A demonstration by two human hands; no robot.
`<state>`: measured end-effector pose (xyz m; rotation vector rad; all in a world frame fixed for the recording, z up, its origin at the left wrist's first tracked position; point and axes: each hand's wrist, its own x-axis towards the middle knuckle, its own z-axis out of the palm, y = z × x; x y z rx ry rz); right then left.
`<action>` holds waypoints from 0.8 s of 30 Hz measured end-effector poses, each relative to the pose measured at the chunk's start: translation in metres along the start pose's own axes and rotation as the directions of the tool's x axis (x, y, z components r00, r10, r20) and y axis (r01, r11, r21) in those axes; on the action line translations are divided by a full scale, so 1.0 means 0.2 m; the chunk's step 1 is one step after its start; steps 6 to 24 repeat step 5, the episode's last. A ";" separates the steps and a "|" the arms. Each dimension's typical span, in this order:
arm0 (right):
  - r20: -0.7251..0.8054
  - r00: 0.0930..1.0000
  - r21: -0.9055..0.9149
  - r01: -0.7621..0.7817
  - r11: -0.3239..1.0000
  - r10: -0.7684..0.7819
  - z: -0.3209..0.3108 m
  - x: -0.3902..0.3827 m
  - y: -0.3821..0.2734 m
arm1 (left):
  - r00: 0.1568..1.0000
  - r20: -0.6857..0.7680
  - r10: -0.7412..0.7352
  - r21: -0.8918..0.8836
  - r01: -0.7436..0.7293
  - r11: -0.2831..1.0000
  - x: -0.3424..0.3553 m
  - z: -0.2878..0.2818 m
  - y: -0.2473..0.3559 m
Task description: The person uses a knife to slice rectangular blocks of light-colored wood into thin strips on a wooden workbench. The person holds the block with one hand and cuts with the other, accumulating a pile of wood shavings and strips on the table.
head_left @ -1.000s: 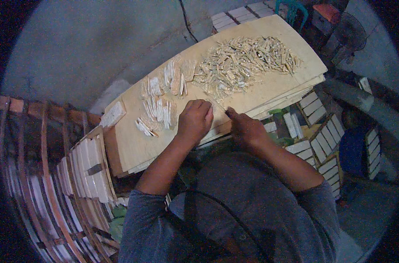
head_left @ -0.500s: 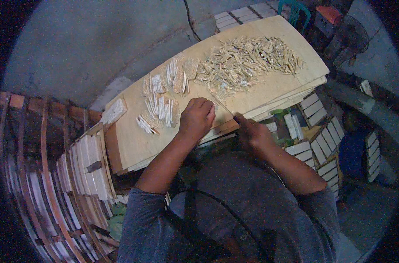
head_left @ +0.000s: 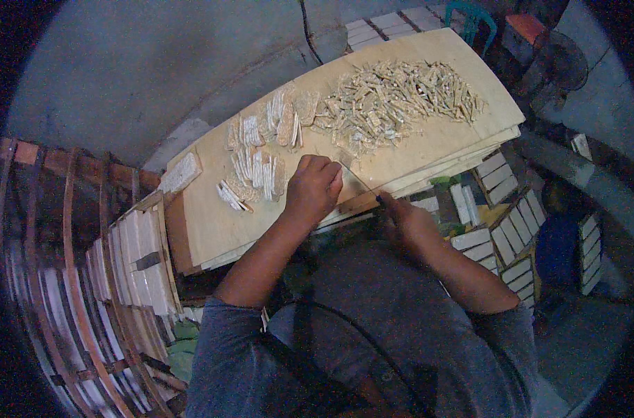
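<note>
My left hand (head_left: 312,184) is closed, its fingertips pressing a pale piece of tempeh against the wooden board (head_left: 216,226); most of that piece is hidden by the fingers. In my right hand (head_left: 407,221) is the handle of a thin-bladed knife (head_left: 360,182). Its blade slants from my right hand up to the fingertips of my left. Beyond the knife lies a large heap of narrow tempeh strips (head_left: 407,97). Left of the heap, flat tempeh slices (head_left: 261,174) stand and lean in several clusters. A whole tempeh block (head_left: 181,172) rests at the board's left end.
Slatted racks (head_left: 69,209) holding white blocks rise on the left. Trays of white blocks (head_left: 515,226) sit at lower right, near a blue container (head_left: 561,244). A grey wall (head_left: 156,76) runs behind the board. A green chair (head_left: 470,21) and a fan (head_left: 562,61) stand far right.
The knife and my right hand have drawn back slightly toward me and to the right. My left hand stays almost in place. The whole view has shifted a little.
</note>
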<state>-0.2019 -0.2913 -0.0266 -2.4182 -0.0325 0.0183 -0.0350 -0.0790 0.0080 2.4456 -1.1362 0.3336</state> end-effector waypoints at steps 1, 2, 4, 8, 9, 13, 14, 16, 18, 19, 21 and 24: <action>-0.011 1.000 0.013 0.010 1.000 -0.010 -0.02 0.04 -0.03 | 1.000 0.014 0.010 0.007 -0.010 1.000 0.00 0.00 0.00; -0.017 1.000 0.031 0.023 0.999 -0.022 -0.05 0.09 -0.08 | 0.999 0.030 0.015 0.019 -0.015 1.000 0.00 -0.01 0.00; 0.147 0.984 -0.068 -0.097 0.993 0.106 -0.11 0.22 -0.21 | 0.998 0.054 -0.020 -0.003 0.020 1.000 0.00 -0.03 0.01; 0.223 0.960 -0.120 -0.146 0.982 0.170 -0.15 0.31 -0.30 | 0.997 0.066 -0.039 -0.009 0.040 0.999 0.00 -0.04 0.02; 0.223 0.960 -0.120 -0.146 0.982 0.170 -0.15 0.31 -0.30 | 0.997 0.066 -0.039 -0.009 0.040 0.999 0.00 -0.04 0.02; 0.223 0.960 -0.120 -0.146 0.982 0.170 -0.15 0.31 -0.30 | 0.997 0.066 -0.039 -0.009 0.040 0.999 0.00 -0.04 0.02; 0.223 0.960 -0.120 -0.146 0.982 0.170 -0.15 0.31 -0.30 | 0.997 0.066 -0.039 -0.009 0.040 0.999 0.00 -0.04 0.02; 0.223 0.960 -0.120 -0.146 0.982 0.170 -0.15 0.31 -0.30 | 0.997 0.066 -0.039 -0.009 0.040 0.999 0.00 -0.04 0.02; 0.223 0.960 -0.120 -0.146 0.982 0.170 -0.15 0.31 -0.30 | 0.997 0.066 -0.039 -0.009 0.040 0.999 0.00 -0.04 0.02; 0.223 0.960 -0.120 -0.146 0.982 0.170 -0.15 0.31 -0.30 | 0.997 0.066 -0.039 -0.009 0.040 0.999 0.00 -0.04 0.02; 0.223 0.960 -0.120 -0.146 0.982 0.170 -0.15 0.31 -0.30 | 0.997 0.066 -0.039 -0.009 0.040 0.999 0.00 -0.04 0.02; 0.223 0.960 -0.120 -0.146 0.982 0.170 -0.15 0.31 -0.30 | 0.997 0.066 -0.039 -0.009 0.040 0.999 0.00 -0.04 0.02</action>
